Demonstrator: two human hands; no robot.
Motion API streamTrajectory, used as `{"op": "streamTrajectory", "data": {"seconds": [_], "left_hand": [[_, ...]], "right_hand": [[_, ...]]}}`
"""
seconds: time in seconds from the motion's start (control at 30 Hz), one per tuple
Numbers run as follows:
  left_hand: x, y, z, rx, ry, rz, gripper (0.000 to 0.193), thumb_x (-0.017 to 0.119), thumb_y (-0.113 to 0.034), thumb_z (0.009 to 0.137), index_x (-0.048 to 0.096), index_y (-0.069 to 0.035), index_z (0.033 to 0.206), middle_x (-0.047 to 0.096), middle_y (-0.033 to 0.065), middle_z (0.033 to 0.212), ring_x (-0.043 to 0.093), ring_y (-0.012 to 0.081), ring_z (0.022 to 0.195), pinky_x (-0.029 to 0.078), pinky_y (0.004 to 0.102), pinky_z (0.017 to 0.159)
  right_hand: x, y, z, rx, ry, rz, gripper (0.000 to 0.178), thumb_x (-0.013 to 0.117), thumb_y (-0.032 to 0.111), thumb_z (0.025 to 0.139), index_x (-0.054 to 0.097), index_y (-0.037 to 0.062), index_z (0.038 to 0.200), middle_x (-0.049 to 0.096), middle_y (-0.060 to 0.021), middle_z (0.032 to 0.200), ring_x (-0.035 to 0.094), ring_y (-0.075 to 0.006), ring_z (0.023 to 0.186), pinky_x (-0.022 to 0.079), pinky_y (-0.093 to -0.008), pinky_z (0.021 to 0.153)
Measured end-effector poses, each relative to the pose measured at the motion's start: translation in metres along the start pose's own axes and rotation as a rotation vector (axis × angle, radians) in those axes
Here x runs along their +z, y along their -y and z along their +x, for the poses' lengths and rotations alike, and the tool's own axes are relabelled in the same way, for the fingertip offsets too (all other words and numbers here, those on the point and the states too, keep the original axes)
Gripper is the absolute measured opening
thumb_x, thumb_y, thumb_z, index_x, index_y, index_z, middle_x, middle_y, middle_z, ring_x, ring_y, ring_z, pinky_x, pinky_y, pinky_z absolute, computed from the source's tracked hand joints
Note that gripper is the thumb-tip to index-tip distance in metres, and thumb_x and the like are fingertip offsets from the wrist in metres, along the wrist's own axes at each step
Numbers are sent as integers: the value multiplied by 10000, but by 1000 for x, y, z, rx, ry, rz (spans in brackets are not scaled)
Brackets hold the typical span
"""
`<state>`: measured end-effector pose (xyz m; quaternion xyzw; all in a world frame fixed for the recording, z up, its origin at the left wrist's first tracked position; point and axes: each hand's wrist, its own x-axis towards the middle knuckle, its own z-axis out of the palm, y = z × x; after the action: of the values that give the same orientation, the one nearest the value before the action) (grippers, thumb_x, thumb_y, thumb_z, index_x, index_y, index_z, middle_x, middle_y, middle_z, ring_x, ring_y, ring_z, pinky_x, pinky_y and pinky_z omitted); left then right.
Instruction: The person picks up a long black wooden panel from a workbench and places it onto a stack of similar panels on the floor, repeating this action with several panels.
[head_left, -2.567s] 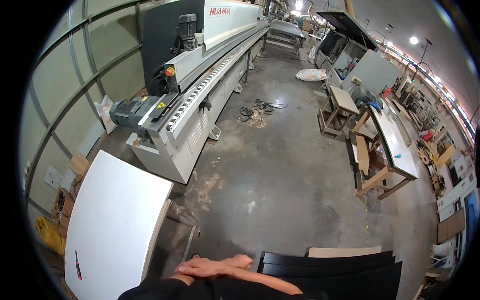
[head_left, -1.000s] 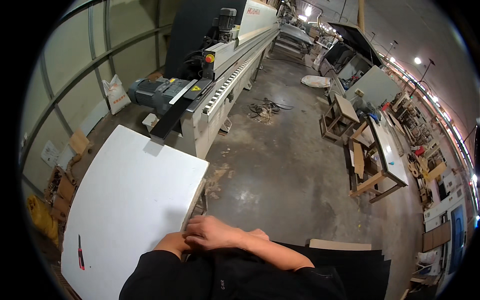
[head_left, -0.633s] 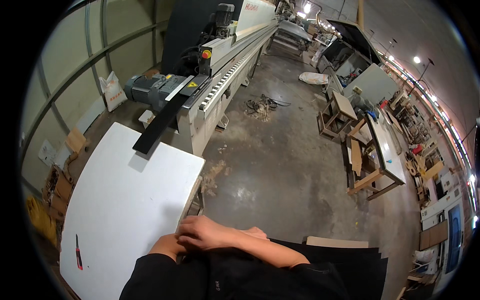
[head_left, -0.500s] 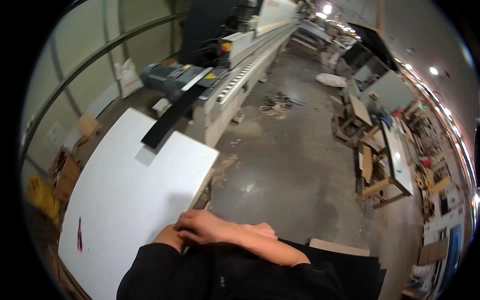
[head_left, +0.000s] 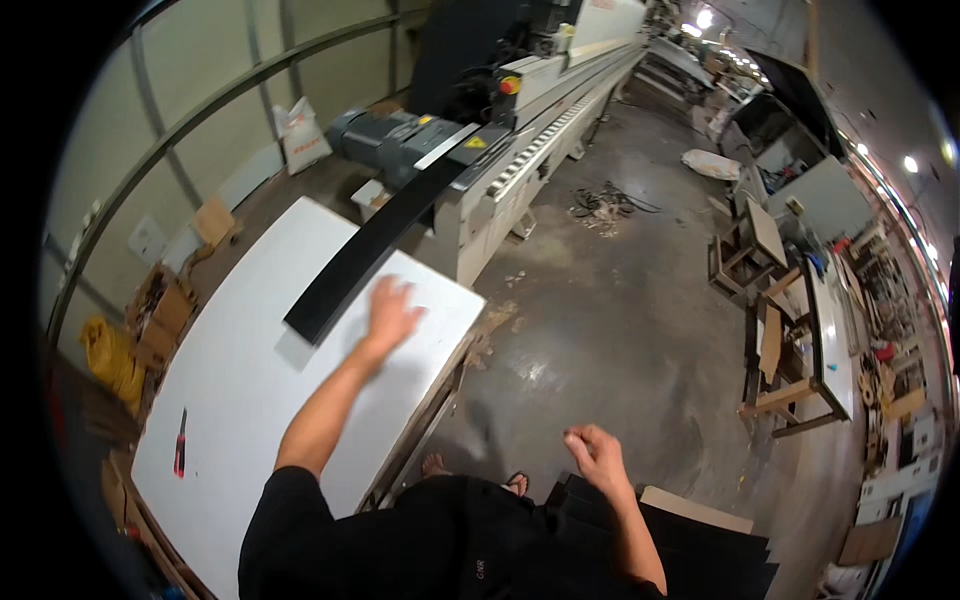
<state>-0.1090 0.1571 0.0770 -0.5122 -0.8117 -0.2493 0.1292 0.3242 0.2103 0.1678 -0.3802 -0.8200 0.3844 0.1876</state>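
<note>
While the left hand (head_left: 390, 312) lies open, fingers spread, on the white bench (head_left: 250, 400) beside a black strip (head_left: 375, 250) at centre left, the right hand (head_left: 592, 455) hangs loosely curled, empty, lower right.

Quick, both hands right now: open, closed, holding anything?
Left hand: open, empty, reaching beside the long black panel over the white table.
Right hand: loosely curled, empty.

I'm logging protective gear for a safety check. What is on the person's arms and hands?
Both forearms are bare below short black sleeves. The left hand and right hand are bare too: no gloves, watch, rings or wristbands can be seen.
</note>
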Motion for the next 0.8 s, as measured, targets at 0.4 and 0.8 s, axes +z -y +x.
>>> {"op": "streamTrajectory", "data": {"seconds": [0.4, 0.8], "left_hand": [[-43, 83, 55, -429, 371, 190, 927, 667, -512, 695, 245, -104, 1413, 206, 253, 1423, 192, 397, 1320, 128, 536, 1073], [-28, 88, 86, -434, 354, 143, 919, 700, -467, 639, 299, -124, 1391, 299, 221, 1365, 314, 385, 1239, 223, 496, 1040]], "right_hand": [[26, -19, -50, 258, 68, -11, 279, 609, 291, 840, 657, 38, 947, 657, -147, 858, 646, -274, 730, 506, -331, 666], [40, -20, -71, 322, 20, 108, 305, 592, 314, 854, 660, 26, 929, 660, -137, 791, 644, -224, 719, 492, -306, 664]]}}
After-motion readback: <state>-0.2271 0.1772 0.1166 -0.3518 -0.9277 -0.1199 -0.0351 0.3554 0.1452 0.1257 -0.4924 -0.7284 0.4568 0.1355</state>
